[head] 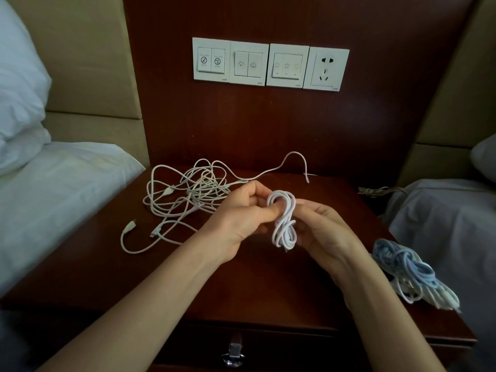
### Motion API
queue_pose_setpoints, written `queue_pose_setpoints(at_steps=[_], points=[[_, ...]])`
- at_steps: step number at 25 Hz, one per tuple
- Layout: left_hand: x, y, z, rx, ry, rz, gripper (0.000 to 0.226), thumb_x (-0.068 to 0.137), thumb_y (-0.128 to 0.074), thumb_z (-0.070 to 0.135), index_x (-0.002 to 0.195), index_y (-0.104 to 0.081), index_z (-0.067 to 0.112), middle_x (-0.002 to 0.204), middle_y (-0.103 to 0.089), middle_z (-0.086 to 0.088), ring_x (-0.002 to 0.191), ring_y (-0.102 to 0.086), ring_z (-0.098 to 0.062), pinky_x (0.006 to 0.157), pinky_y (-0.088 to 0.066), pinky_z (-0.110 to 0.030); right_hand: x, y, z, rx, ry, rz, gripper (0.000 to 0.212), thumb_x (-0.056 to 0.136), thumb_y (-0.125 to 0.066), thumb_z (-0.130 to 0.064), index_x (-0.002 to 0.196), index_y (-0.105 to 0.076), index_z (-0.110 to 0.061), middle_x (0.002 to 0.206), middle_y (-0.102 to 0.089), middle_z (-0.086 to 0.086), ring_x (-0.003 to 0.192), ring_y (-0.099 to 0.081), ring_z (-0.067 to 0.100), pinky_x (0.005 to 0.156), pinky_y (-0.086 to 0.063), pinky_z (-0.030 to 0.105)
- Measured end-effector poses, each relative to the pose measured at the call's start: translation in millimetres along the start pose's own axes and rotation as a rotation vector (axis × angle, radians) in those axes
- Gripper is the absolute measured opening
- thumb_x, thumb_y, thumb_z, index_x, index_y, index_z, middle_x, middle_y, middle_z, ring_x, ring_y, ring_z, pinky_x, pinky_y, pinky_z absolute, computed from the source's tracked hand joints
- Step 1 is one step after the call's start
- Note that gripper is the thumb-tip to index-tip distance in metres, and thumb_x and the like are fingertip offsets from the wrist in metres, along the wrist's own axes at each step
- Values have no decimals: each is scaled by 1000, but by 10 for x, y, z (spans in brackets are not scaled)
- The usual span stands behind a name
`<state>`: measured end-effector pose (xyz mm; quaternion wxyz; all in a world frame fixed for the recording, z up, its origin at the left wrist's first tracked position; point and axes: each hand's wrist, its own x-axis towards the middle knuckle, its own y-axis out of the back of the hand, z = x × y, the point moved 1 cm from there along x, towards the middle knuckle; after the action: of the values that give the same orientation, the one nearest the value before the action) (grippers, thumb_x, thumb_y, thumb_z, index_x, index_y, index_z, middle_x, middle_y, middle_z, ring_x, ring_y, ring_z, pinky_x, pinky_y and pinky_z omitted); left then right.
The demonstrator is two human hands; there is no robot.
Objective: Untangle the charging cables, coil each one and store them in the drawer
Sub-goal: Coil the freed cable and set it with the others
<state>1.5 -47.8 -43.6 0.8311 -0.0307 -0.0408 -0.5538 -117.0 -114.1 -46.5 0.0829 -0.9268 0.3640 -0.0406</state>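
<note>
Above the middle of a dark wooden nightstand, a coiled white cable hangs between two bare hands: the left hand pinches its upper loops with thumb and fingers, while the right hand curls its fingers around the bundle's right side. A tangle of white cables sprawls across the far left of the top; coiled blue and white cables lie heaped at the right edge. The drawer below is closed.
</note>
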Motion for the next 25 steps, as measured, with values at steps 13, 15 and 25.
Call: queue_pose_setpoints(at_steps=[13, 15, 25], points=[[-18, -26, 29, 183, -200, -65, 17, 89, -59, 7, 82, -49, 19, 76, -60, 6, 68, -55, -6, 54, -43, -20, 70, 21, -17, 81, -8, 52, 21, 83, -54, -12, 95, -69, -4, 87, -65, 15, 73, -62, 21, 59, -53, 30], [-8, -41, 9, 109, -136, -68, 16, 91, -57, 7, 81, -50, 17, 76, -60, 5, 71, -55, -7, 56, -43, -19, 90, 28, 4, 120, -37, 70, 25, 85, -53, -16, 101, -67, -1, 95, -63, 17, 82, -61, 22, 65, -52, 29], [46, 10, -42, -292, 69, 27, 13, 94, -49, 6, 89, -60, 11, 83, -65, -5, 72, -63, -11, 56, -50, -19, 43, 33, 20, 27, 42, 286, 12, 90, -55, -11, 82, -64, -8, 76, -68, 7, 70, -64, 18, 61, -55, 24]])
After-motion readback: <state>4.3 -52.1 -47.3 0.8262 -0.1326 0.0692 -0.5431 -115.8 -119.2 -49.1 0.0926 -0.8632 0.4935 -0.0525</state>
